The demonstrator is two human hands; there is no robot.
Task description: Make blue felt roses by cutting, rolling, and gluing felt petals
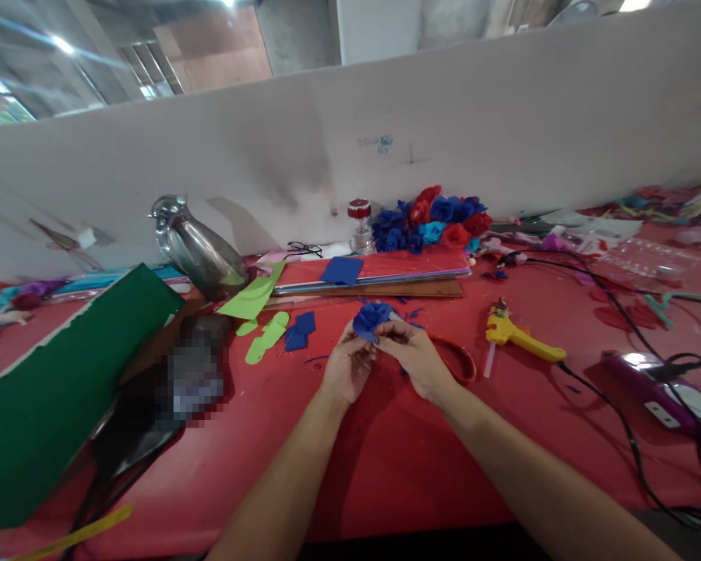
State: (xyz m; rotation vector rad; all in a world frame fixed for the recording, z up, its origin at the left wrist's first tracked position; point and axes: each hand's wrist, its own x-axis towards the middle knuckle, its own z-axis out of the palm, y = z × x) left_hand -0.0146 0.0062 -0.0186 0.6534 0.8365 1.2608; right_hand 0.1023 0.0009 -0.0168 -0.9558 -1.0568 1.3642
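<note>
Blue flower [372,318] is pinched low down btwn fingertips of L hand [349,369] & R hand [412,354], neither clearly nearer; petals turned up, stem axis hidden

Bright lamps glare in streaks at upper left here, and daylight shows through the window. Soft shadows fall on the pale grey wall [304,132]; sheen whitens the red worktop's [175,499] near left edge. Wide-angle stretching bends the sides, detail looks soft, and a patch at left is pixelated.
</note>
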